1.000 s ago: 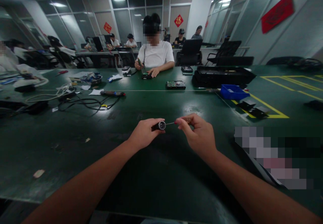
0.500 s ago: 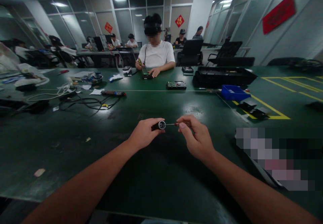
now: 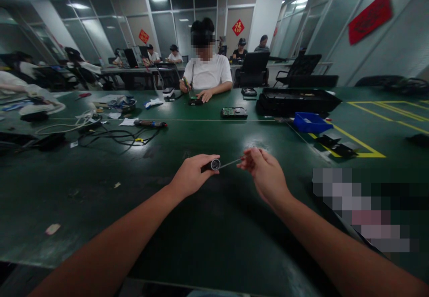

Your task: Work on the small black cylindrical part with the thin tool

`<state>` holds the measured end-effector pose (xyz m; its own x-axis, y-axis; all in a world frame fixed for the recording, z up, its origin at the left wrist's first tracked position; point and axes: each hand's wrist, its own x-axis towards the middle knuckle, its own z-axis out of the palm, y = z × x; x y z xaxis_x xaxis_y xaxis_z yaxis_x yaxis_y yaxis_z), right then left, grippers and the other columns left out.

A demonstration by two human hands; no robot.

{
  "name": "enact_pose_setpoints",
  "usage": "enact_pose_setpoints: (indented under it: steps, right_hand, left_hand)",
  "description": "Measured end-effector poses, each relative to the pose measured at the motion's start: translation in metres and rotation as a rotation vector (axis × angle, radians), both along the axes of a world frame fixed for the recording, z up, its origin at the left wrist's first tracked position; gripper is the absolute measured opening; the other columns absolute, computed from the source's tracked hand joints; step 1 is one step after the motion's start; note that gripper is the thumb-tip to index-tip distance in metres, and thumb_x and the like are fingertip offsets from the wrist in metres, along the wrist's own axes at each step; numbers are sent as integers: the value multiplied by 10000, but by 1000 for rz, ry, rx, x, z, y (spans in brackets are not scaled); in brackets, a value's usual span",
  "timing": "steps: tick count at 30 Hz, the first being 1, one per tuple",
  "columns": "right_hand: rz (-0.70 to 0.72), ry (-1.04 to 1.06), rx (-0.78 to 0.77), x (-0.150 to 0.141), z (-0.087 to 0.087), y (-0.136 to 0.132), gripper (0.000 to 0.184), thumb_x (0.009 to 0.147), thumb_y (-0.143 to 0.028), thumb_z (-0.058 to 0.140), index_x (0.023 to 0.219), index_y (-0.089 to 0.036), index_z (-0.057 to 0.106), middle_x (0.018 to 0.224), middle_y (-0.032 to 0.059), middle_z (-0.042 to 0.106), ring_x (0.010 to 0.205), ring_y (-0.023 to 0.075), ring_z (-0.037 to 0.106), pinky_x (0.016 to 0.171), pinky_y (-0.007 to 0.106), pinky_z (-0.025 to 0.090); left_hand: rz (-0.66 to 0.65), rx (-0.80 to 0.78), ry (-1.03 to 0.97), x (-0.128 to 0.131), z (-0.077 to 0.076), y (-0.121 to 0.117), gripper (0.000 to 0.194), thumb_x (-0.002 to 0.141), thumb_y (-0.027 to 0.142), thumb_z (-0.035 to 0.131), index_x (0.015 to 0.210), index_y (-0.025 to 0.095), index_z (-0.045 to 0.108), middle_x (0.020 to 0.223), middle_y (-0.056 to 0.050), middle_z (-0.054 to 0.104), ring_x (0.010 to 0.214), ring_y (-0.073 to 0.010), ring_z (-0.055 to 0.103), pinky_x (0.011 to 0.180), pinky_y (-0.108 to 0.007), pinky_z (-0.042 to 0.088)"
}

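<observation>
Tube (image 3: 208, 167): where, against the fingers?

Lodged in the left hand (image 3: 190, 173), between fingertips above and below, over the green table (image 3: 208, 243). Ringed end just clear of the grip, in full view.

And the screwdriver (image 3: 230, 163)?

In the right hand (image 3: 267, 172). Thin shaft slanting down and leftward to the ringed end. Tip at the rim; whether inside or merely against it, cannot tell.

Containers?

Blue bin (image 3: 310, 125), well beyond the right hand and off to the right; contents not visible from here. Just behind, black case (image 3: 296, 106), long and low; small pale patch inside, too small to identify. Left of the case, drive (image 3: 233, 112), green board uppermost.

Fingers: how wide?

Left: parted only to the tube's width, clasping both sides. Right: bunched close, gripping the screwdriver, handle mostly hidden; exact finger placement hard to read.
</observation>
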<state>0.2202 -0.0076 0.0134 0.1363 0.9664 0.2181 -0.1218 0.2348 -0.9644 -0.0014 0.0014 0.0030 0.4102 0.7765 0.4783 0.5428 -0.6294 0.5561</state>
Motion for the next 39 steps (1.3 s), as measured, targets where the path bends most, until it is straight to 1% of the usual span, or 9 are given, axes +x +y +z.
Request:
enact_pose_setpoints:
  steps: [2, 4, 10, 13, 18, 24, 27, 32, 39]
  right_hand:
    - [-49, 4, -6, 3, -1, 4, 280, 941, -460, 569, 869, -198, 634, 758, 16, 644, 644, 151, 624, 659, 341, 556]
    - [-89, -60, 30, 5, -1, 4, 272, 952, -457, 560, 900, -201, 636, 781, 19, 653, 664, 154, 631, 664, 340, 547]
    - [-144, -289, 173, 2, 9, -12, 260, 1005, -426, 489, 975, -206, 624, 823, 38, 679, 744, 175, 663, 724, 352, 533]
    - [-126, -397, 213, -1, 13, -17, 244, 1009, -401, 483, 961, -204, 620, 809, 40, 690, 733, 177, 665, 706, 339, 529]
    - [-91, -517, 250, -3, 14, -20, 232, 1014, -392, 471, 967, -212, 609, 823, 43, 718, 739, 187, 700, 693, 324, 527]
    - [-53, -673, 300, -3, 15, -25, 177, 1018, -350, 474, 1001, -231, 605, 843, 41, 745, 797, 210, 739, 720, 332, 517]
    - [-22, -691, 310, -5, 16, -27, 166, 1017, -335, 472, 1034, -233, 601, 869, 48, 753, 825, 215, 747, 730, 334, 520]
    - [-60, -650, 278, -6, 14, -27, 172, 1025, -346, 461, 1018, -231, 588, 845, 44, 750, 803, 209, 746, 719, 326, 517]
    - [-85, -704, 314, -6, 12, -27, 167, 1028, -341, 459, 1035, -229, 582, 862, 49, 748, 799, 207, 739, 728, 334, 512]
  left_hand:
    - [33, -18, 19, 0, 0, 1, 402, 852, 177, 768, 1244, 223, 692, 1172, -46, 746, 1044, -213, 702, 940, -378, 557]
    - [43, -30, 25, 1, -1, 2, 406, 843, 187, 781, 1238, 224, 696, 1153, -45, 749, 1019, -212, 706, 931, -375, 558]
    - [4, -18, 42, 3, -1, 0, 382, 864, 188, 759, 1238, 227, 694, 1133, -40, 750, 1000, -206, 705, 893, -357, 561]
    - [15, -26, 33, 3, -1, -1, 401, 857, 202, 771, 1249, 232, 690, 1138, -37, 751, 1000, -207, 703, 900, -357, 558]
    - [36, -26, 15, 2, -1, -1, 402, 850, 234, 783, 1242, 242, 697, 1127, -35, 754, 975, -204, 705, 888, -351, 556]
    - [22, -27, 16, 1, -4, 1, 386, 852, 179, 765, 1226, 251, 703, 1148, -29, 747, 1009, -203, 701, 890, -347, 557]
    - [32, -23, 9, 2, -4, 1, 385, 852, 180, 763, 1226, 247, 701, 1154, -33, 746, 1025, -208, 700, 914, -362, 558]
    - [31, -15, -4, 3, -4, 1, 385, 845, 167, 767, 1217, 238, 703, 1173, -36, 741, 1062, -207, 692, 946, -364, 551]
    - [71, -31, -9, 3, -5, 2, 383, 836, 186, 786, 1208, 236, 708, 1137, -32, 750, 1007, -201, 701, 911, -352, 554]
